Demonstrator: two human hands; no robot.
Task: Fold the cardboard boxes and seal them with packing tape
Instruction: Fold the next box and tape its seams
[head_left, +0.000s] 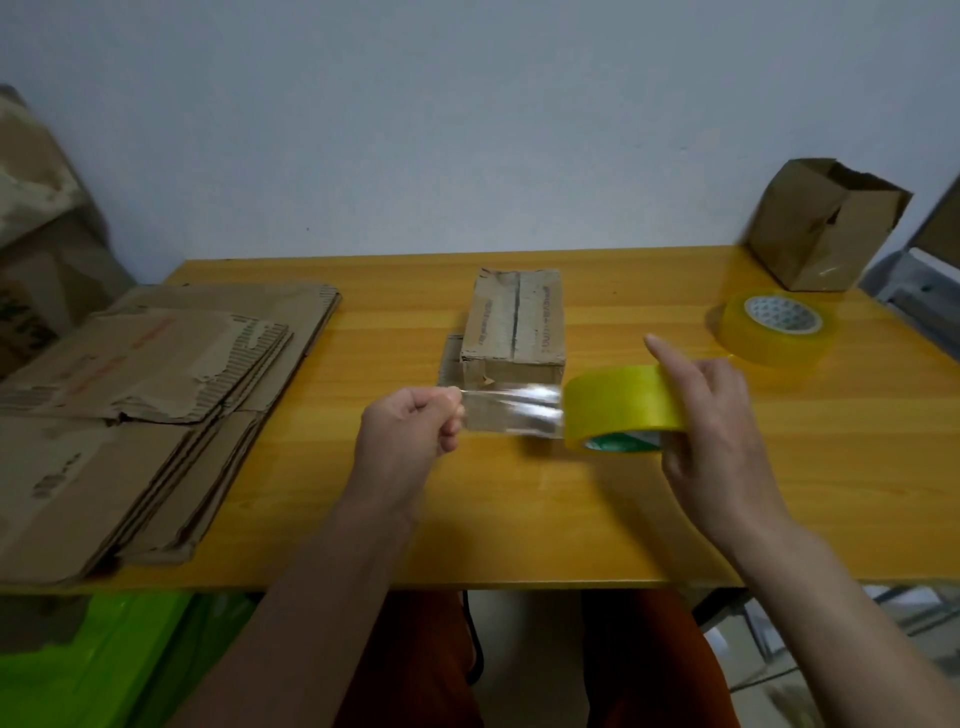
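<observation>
- Seen from above, looking down on a yellow wooden table (519, 519) against a pale wall; two bare forearms reaching in from the bottom edge.
- Left hand (410, 431), centre of frame: fingers curled into a loose fist, pinching the free end of a clear tape strip (511, 410); strip stretched level toward the right, shiny and see-through.
- Right hand (711, 415), right of centre: thumb and curled fingers gripping a yellow tape roll (618, 402) held on edge above the table, index finger sticking straight up and away; roll just right of the strip, joined to it.
- Small cardboard box (514, 325), centre, just above and behind the strip: lying closed on the table, flap seam running along its top; apart from both hands.
- Second tape roll (776, 325), right of frame: lying flat on the table, beyond the right hand and not touched.
- Open cardboard box (821, 223), upper right: standing tilted at the table's far corner, flaps loose.
- Stack of flattened cardboard boxes (140, 395), left of frame: spread across the table's left side, well apart from the left hand.
- Green plastic (104, 665), lower left, below the table edge; orange clothing (415, 665) over the lap at bottom centre.
</observation>
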